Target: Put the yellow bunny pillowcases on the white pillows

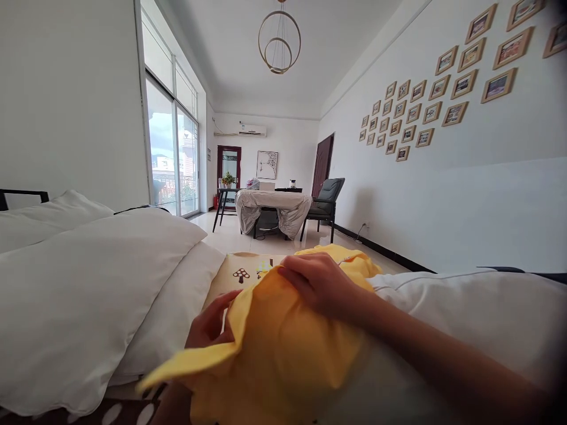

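A thin yellow cloth (283,348) hangs in loose folds between my hands, one pointed flap reaching toward the lower left. My right hand (316,280) is closed on its upper edge, fingers bent over the fabric. Lower and to the left, my left hand (212,321) curls around the cloth's left edge; the fabric hides part of its fingers. Behind the cloth lies a cream fabric piece (221,280) with a printed mushroom and other small figures. More bunched yellow fabric (349,257) shows past my right hand. Whether it belongs to the same piece I cannot tell.
White cushions (88,295) lie at the left, and another white cushion (478,319) lies at the right under my forearm. Farther off stand a covered table (274,200), a dark chair (328,195) and a small table with a plant (228,179).
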{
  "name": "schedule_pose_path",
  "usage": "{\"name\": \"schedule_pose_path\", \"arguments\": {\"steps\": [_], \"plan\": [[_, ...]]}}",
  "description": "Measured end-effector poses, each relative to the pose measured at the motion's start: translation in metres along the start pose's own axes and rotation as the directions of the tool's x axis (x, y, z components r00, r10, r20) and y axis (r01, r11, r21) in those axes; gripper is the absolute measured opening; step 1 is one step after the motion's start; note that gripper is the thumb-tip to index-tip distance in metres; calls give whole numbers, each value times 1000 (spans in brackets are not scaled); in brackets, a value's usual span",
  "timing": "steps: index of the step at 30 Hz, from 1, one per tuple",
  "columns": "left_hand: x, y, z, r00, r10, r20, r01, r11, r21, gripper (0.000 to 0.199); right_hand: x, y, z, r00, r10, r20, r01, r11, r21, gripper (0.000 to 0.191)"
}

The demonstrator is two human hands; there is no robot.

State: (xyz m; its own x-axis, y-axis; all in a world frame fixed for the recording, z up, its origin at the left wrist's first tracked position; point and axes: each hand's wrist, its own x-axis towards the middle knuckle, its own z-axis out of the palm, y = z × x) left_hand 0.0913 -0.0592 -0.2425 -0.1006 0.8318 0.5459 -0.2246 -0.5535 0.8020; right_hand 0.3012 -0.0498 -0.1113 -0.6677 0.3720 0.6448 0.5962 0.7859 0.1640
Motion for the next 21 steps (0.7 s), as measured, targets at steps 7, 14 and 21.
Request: {"name": "schedule_pose_path", "arguments": {"steps": [7,14,21], "plan": [[-15,24,17,946,303,-113,-217,854,472,15,-7,-16,5,931,-313,-189,286,945,-160,23],[-21,22,17,875,351,-333,-137,840,525,6,-5,-47,7,983,-122,-138,121,993,-10,30],[-16,46,7,954,110,-278,-71,987,147,26,-24,-64,11,895,-386,-224,301,893,-334,21]]}}
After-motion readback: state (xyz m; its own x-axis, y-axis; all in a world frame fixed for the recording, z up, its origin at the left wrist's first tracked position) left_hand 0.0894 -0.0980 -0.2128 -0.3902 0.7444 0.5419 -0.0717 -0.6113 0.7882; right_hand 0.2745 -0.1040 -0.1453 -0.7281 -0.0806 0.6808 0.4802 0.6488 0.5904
